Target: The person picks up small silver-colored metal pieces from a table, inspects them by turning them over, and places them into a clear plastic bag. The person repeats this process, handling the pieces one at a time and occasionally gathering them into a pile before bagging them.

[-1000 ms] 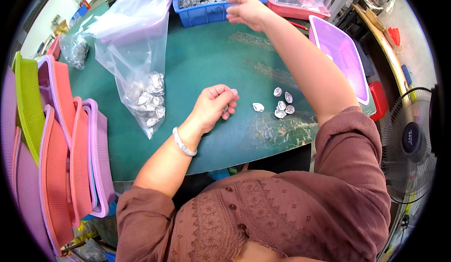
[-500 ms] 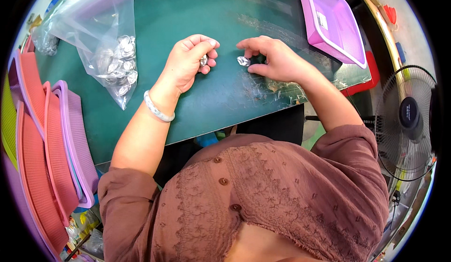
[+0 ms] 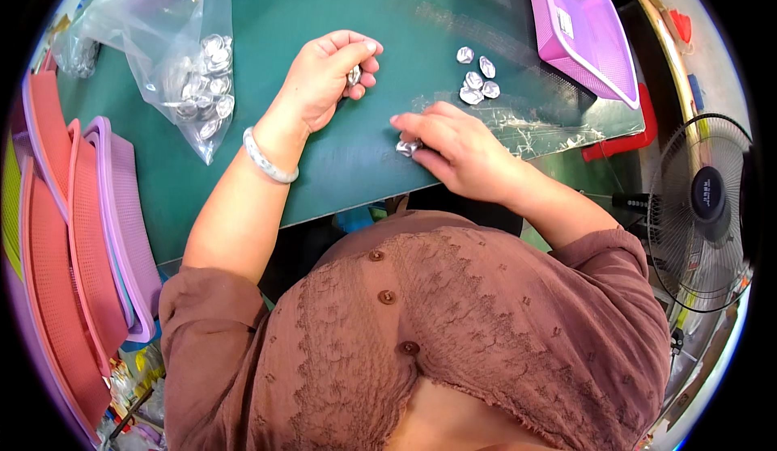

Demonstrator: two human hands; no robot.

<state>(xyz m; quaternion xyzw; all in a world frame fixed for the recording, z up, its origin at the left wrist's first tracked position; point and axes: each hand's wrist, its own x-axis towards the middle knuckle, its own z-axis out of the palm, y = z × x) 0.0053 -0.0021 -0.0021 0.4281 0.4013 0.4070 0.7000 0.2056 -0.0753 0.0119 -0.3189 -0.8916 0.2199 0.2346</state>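
Observation:
My left hand (image 3: 330, 79) is curled closed, thumb over the fingers, around a small shiny silver piece (image 3: 354, 76); whether more pieces are inside the fist is hidden. Lower and nearer the table edge, my right hand (image 3: 457, 150) has its thumb and bent fingers closed on small silver pieces (image 3: 406, 148), partly covered by the fingertips. Beyond my right hand, several loose oval silver pieces (image 3: 472, 95) with a dented, wavy surface lie on the green table (image 3: 340, 6). A clear plastic bag (image 3: 166, 22) holding many similar pieces lies left of my left hand.
A purple mesh basket (image 3: 579, 38) stands at the table's far right corner, with a red object (image 3: 619, 135) beside it. Pink and purple baskets (image 3: 129, 216) are stacked at the left. A black fan (image 3: 702, 200) stands to the right.
My right hand has come nearer the table edge with silver pieces at its fingertips. The loose pieces behind it now show. My left hand stays closed, and the whole view has shifted slightly.

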